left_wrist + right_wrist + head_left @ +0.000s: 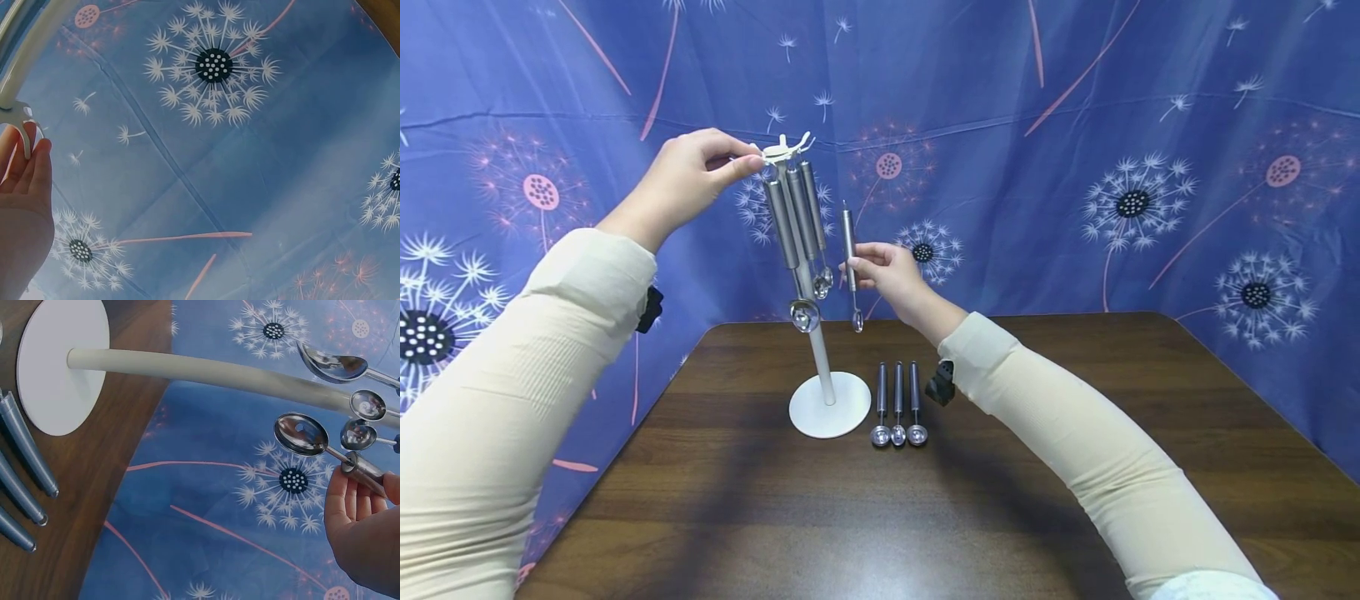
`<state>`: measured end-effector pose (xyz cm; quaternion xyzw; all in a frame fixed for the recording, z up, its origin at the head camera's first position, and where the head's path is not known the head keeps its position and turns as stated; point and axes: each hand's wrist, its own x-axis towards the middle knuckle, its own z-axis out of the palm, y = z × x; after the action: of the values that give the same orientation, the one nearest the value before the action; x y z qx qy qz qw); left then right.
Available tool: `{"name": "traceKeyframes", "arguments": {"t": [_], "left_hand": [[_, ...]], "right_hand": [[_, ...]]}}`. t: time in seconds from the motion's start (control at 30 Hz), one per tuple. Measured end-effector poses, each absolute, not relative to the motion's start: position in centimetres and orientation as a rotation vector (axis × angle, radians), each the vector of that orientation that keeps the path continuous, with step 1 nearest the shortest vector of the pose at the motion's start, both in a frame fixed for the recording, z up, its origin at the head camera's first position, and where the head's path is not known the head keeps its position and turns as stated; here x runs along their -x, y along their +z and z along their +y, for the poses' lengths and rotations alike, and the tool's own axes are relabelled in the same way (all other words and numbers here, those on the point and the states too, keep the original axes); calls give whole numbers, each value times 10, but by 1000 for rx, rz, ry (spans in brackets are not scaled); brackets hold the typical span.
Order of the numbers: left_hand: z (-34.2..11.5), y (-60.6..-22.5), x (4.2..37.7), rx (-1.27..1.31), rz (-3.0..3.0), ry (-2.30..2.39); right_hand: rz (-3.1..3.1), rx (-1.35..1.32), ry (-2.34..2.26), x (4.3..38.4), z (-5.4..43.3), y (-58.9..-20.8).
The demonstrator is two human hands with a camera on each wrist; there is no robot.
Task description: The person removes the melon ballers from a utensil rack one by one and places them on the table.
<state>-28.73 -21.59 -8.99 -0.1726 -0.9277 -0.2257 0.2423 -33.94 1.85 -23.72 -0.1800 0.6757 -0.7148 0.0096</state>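
A white stand [822, 354] with a round base and a hooked top rises at the left of the table. My left hand [696, 175] pinches one of the hooks at its top; the left wrist view shows the fingers against that hook [26, 134]. Several steel melon ballers [801, 212] hang from the stand, bowls down. Just right of them, my right hand [891, 275] holds another melon baller [848, 237] by its handle, upright, bowl downward and apart from the stand. In the right wrist view, its round bowl [301, 434] appears close to the hanging bowls [367, 405].
Three more steel scoops [898, 404] lie side by side on the brown wooden table [865, 517], right of the stand's base [808, 417], handles pointing away. A blue curtain [985, 167] with dandelion prints stands behind the table.
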Motion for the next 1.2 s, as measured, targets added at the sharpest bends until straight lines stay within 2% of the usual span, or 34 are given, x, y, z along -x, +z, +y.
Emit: {"name": "traceKeyframes", "arguments": {"t": [0.37, 1.2], "left_hand": [[-221, -83, 286, 574, -2570, -559], [-224, -77, 286, 560, -2616, -491]], "right_hand": [[2112, 498, -2243, 341, 24, -246], [2163, 398, -2200, 347, 48, -271]]}}
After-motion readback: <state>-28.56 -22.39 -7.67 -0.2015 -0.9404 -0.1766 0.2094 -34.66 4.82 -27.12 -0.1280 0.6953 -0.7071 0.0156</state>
